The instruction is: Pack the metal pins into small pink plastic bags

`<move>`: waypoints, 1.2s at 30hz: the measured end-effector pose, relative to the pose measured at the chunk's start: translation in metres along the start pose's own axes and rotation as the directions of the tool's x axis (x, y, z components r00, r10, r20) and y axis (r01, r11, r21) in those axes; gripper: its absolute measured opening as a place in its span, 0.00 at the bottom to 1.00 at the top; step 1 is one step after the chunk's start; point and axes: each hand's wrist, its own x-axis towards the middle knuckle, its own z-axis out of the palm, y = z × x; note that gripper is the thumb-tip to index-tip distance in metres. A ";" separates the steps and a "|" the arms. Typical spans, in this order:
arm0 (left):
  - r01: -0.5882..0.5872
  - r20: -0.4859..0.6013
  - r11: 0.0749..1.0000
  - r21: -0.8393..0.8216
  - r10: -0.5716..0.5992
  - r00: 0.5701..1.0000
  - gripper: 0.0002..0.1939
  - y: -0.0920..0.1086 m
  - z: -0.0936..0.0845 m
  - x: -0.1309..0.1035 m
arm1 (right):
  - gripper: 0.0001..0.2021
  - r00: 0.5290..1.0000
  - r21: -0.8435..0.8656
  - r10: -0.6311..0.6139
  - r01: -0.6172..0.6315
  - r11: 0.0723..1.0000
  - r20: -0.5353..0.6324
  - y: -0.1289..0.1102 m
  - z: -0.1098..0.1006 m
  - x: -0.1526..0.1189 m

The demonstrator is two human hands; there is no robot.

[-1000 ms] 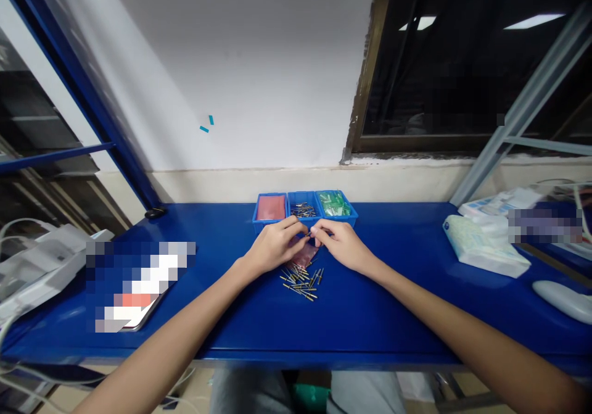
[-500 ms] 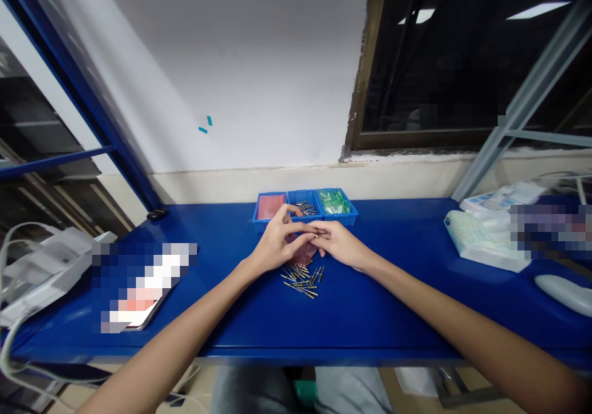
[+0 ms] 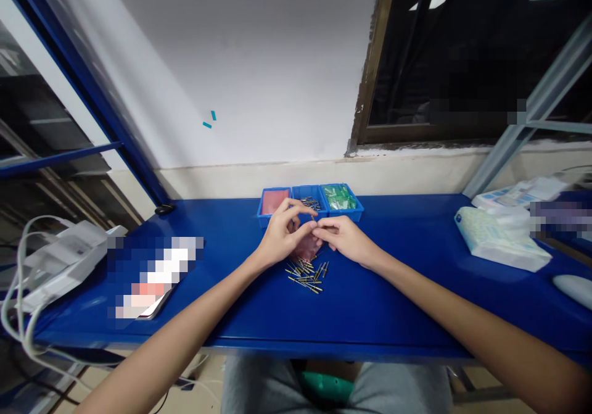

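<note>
Hands and loose pins at a blue table [image 3: 393, 309]. The left hand [image 3: 284, 232] and the right hand [image 3: 346, 238] are coming together at the fingertips; the right thumb and fingers are bunching, while the left thumb and forefinger are arching with a slight gap. A brassy speck is showing there, but whether either hand is gripping a pin one cannot tell. The pink bag [image 3: 305, 249] is lying beneath the fingers, partly hidden, and the pins [image 3: 305, 278] are lying crisscross at its near edge. Beyond, the left bin [image 3: 265, 221] is holding something pink, the middle bin [image 3: 305, 190] more metal pieces, and the right bin [image 3: 355, 215] green packets.

Likely faults: anything so slender is depending on fingertips alone, so a small twist could be sending it down among the others. The bag is looking thin and limp; a pointed end could be piercing it, or a tug could be dragging the nearest pins along. The heap is lying unconfined — a careless wrist could be scattering it. The hands are also screening the bag's far side, so a misplaced piece could be escaping notice.
</note>
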 end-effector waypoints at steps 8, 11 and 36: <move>-0.169 0.127 0.981 0.096 0.156 0.979 0.08 -0.004 -0.006 0.001 | 0.15 0.996 -0.255 -0.076 0.060 0.965 -0.056 0.004 -0.001 0.000; -0.195 0.166 0.973 0.127 0.173 0.971 0.08 -0.006 -0.005 -0.001 | 0.15 0.994 -0.316 -0.090 0.066 0.947 -0.061 0.001 -0.001 -0.002; 0.057 0.054 0.996 -0.065 -0.053 0.997 0.06 -0.008 -0.003 0.002 | 0.07 0.960 -0.335 -0.174 0.092 0.938 -0.221 -0.003 0.002 -0.003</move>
